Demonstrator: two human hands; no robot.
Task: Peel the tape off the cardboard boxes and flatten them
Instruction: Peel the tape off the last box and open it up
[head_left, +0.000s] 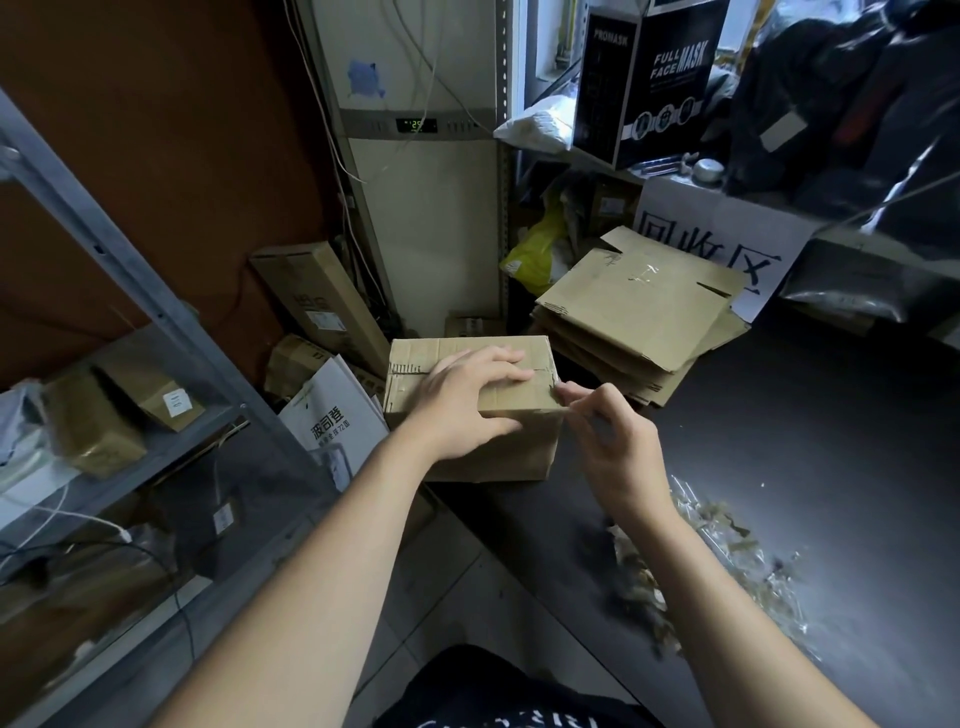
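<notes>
The right hand (618, 452) pinches the end of a strip of tape (557, 391) between thumb and fingertips at the upper right edge of a closed cardboard box (498, 460) – the motion blurs the fingers – while the left hand (467, 400) lies spread on the box's top, fingers only slightly bent, pressing it down. The box stands upright at the left edge of the dark bench (805, 467). Just behind it, toward the bench's far edge, a stack of flattened boxes (639, 312) leans against a white paper sign (727, 244) with large black characters. Near the bench's front edge, to the right of the right forearm, lies a heap of tape scraps (727, 561). Off the bench to the left, a white paper bag (332, 415) and more cartons crowd the floor beside metal shelving (156, 312) – a yellow bag (535, 254) shows behind the stack, and a black mask carton (660, 67) stands above.
</notes>
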